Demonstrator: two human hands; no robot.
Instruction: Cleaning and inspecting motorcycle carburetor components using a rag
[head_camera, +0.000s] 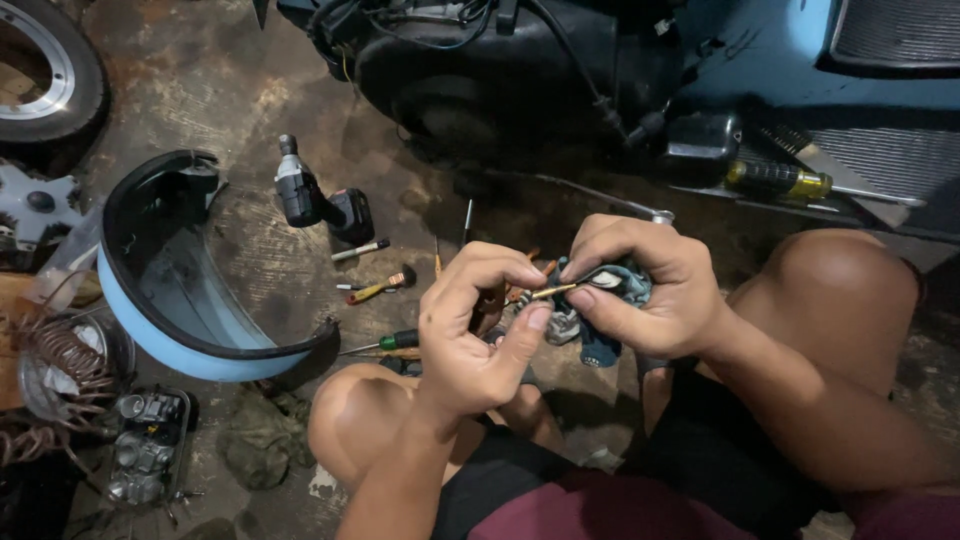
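I squat on a stained concrete floor. My left hand (478, 325) pinches one end of a thin brass-coloured rod (553, 291) between thumb and fingers. My right hand (640, 285) is closed around a bunched blue-grey rag (612, 300), and the other end of the rod goes into that rag. Both hands meet in front of my knees, just above the floor. How much of the rod lies inside the rag is hidden.
A black and blue scooter body (560, 70) stands ahead. On the floor lie a cordless driver (315, 200), several screwdrivers (380, 288), a yellow-handled one (780, 180) on the footboard, a light-blue panel (190, 290), a carburettor (145, 445) and a wheel (45, 75).
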